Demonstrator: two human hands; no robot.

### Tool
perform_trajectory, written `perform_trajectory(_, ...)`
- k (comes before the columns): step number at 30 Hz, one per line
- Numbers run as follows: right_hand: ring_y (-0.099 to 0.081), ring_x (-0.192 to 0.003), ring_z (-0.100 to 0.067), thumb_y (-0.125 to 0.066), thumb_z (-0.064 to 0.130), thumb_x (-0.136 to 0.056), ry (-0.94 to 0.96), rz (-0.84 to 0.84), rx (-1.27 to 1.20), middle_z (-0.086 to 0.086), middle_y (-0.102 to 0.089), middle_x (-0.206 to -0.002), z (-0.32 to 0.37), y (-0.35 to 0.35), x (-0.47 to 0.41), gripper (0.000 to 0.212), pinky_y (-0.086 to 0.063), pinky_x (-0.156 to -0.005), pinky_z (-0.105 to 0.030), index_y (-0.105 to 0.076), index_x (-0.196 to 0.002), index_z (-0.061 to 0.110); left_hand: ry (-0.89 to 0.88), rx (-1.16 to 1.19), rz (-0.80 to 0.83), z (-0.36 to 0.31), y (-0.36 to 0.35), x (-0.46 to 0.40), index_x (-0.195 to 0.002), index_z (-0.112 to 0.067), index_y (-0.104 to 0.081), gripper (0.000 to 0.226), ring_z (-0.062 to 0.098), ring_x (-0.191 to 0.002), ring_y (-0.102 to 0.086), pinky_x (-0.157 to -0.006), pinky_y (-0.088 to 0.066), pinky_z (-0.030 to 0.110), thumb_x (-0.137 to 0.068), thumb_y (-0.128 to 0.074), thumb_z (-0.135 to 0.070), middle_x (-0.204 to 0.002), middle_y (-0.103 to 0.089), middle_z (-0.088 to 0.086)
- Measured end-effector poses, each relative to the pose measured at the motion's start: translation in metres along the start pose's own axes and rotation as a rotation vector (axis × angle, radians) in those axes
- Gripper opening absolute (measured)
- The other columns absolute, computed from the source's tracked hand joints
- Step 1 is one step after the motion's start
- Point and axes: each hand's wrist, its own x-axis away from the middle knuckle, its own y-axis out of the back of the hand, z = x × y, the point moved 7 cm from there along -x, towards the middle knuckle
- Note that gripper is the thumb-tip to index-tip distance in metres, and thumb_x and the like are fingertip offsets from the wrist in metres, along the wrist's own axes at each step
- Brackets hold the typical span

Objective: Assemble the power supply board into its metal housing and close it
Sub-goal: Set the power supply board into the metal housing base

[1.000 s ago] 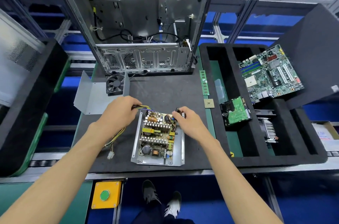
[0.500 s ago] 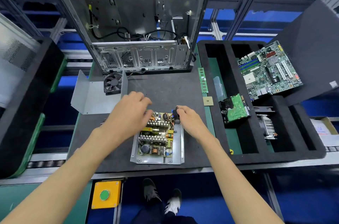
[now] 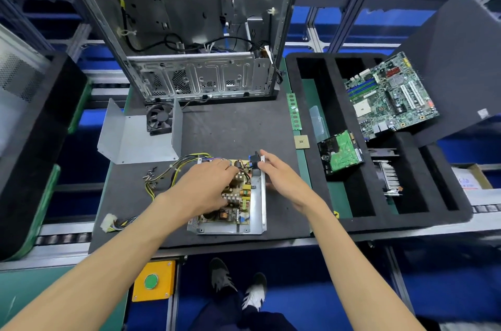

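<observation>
The power supply board [image 3: 236,206] lies in the lower half of its metal housing [image 3: 259,211] on the black mat. My left hand [image 3: 206,187] rests palm down on the board's middle and hides most of it. My right hand [image 3: 279,178] pinches the black power socket [image 3: 254,159] at the housing's far right corner. A bundle of yellow and black wires [image 3: 162,181] runs left from the board to a white connector [image 3: 108,223]. The bent metal cover [image 3: 135,138] with a black fan [image 3: 160,118] stands at the mat's far left.
Several small screws [image 3: 150,174] lie left of the wires. An open computer case [image 3: 200,29] stands behind the mat. A foam tray [image 3: 379,211] at the right holds a hard drive [image 3: 342,153], a motherboard [image 3: 390,97] and a heatsink [image 3: 389,176]. A RAM stick [image 3: 294,111] and CPU [image 3: 301,142] lie alongside.
My left hand has moved from the wire bundle at the board's far left corner onto the board itself. My right hand stays at the black socket at the far right corner.
</observation>
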Motion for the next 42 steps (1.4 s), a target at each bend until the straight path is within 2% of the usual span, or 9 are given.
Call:
perform_trajectory(3,-0.049,-0.120,-0.003,-0.046,0.033,-0.110,-0.020,0.010,-0.096,0.015,-0.049,-0.134,-0.003,-0.001,0.002,0.051,-0.044,-0.093,-0.020,-0.035,-0.159,0.028,-0.007,0.007,0.021,-0.004,-0.002,0.005,-0.138,-0.018,-0.050,0.060,0.021,-0.121,-0.053,-0.087,-0.050,0.036,-0.082,-0.068,-0.028,-0.126,-0.058,-0.001)
perform_trajectory(13,-0.046,-0.140,-0.014,-0.045,0.039,-0.109,-0.041,-0.026,-0.084,0.006,-0.050,-0.154,-0.007,-0.003,0.001,0.049,-0.037,-0.121,-0.042,-0.042,-0.156,0.026,0.031,0.034,-0.002,-0.007,-0.006,0.010,-0.143,-0.022,-0.048,0.068,0.020,-0.124,-0.051,-0.093,-0.050,0.037,-0.082,-0.072,-0.036,-0.130,-0.058,-0.003)
perform_trajectory(19,-0.057,-0.123,-0.012,-0.038,0.053,-0.107,-0.027,-0.048,-0.037,0.008,-0.056,-0.143,-0.010,-0.009,0.006,0.051,-0.056,-0.088,-0.031,-0.044,-0.152,0.029,0.045,0.070,-0.042,-0.006,-0.006,0.015,-0.145,-0.025,-0.047,0.070,0.019,-0.124,-0.050,-0.096,-0.046,0.034,-0.082,-0.072,-0.039,-0.132,-0.058,-0.004)
perform_trajectory(22,-0.052,-0.129,-0.013,-0.034,0.055,-0.108,-0.012,-0.054,-0.019,0.006,-0.051,-0.150,-0.010,-0.010,0.007,0.054,-0.048,-0.073,-0.020,-0.042,-0.154,0.029,0.046,0.088,-0.035,-0.005,-0.007,0.014,-0.147,-0.025,-0.046,0.072,0.020,-0.123,-0.050,-0.097,-0.045,0.035,-0.081,-0.072,-0.039,-0.131,-0.057,-0.003)
perform_trajectory(27,-0.050,-0.122,-0.006,-0.035,0.055,-0.108,-0.006,-0.063,-0.018,0.011,-0.050,-0.148,-0.011,-0.008,0.007,0.052,-0.039,-0.068,-0.013,-0.043,-0.153,0.031,0.037,0.068,-0.015,-0.005,-0.006,0.010,-0.147,-0.027,-0.045,0.073,0.020,-0.120,-0.050,-0.092,-0.044,0.033,-0.080,-0.072,-0.039,-0.125,-0.056,-0.003)
perform_trajectory(29,-0.050,-0.123,-0.006,-0.035,0.055,-0.108,-0.009,-0.061,-0.006,0.010,-0.051,-0.148,-0.012,-0.009,0.005,0.052,-0.044,-0.072,-0.015,-0.043,-0.152,0.031,0.041,0.069,-0.012,-0.005,-0.006,0.010,-0.146,-0.026,-0.046,0.073,0.020,-0.118,-0.050,-0.091,-0.045,0.033,-0.079,-0.072,-0.040,-0.123,-0.056,-0.003)
perform_trajectory(31,-0.049,-0.132,-0.012,-0.034,0.056,-0.107,-0.014,-0.062,0.003,0.007,-0.050,-0.151,-0.013,-0.009,0.003,0.053,-0.051,-0.097,-0.031,-0.042,-0.153,0.031,0.044,0.075,-0.005,-0.004,-0.005,0.009,-0.146,-0.026,-0.047,0.074,0.020,-0.119,-0.050,-0.092,-0.046,0.034,-0.079,-0.072,-0.043,-0.124,-0.057,-0.002)
perform_trajectory(33,-0.045,-0.138,-0.016,-0.032,0.055,-0.108,-0.009,-0.068,0.036,0.006,-0.048,-0.154,-0.013,-0.009,0.000,0.053,-0.040,-0.112,-0.038,-0.039,-0.155,0.031,0.054,0.084,-0.008,-0.003,-0.002,0.008,-0.144,-0.025,-0.050,0.073,0.020,-0.118,-0.051,-0.091,-0.048,0.036,-0.078,-0.072,-0.045,-0.123,-0.058,-0.002)
perform_trajectory(42,-0.039,-0.130,-0.022,-0.024,0.048,-0.110,0.032,-0.262,-0.013,-0.003,-0.052,-0.132,-0.019,-0.026,0.001,0.043,-0.033,-0.102,-0.041,-0.045,-0.145,0.034,0.086,0.064,0.008,-0.005,-0.008,0.014,-0.143,-0.024,-0.050,0.071,0.020,-0.118,-0.052,-0.094,-0.049,0.037,-0.078,-0.071,-0.044,-0.125,-0.058,-0.003)
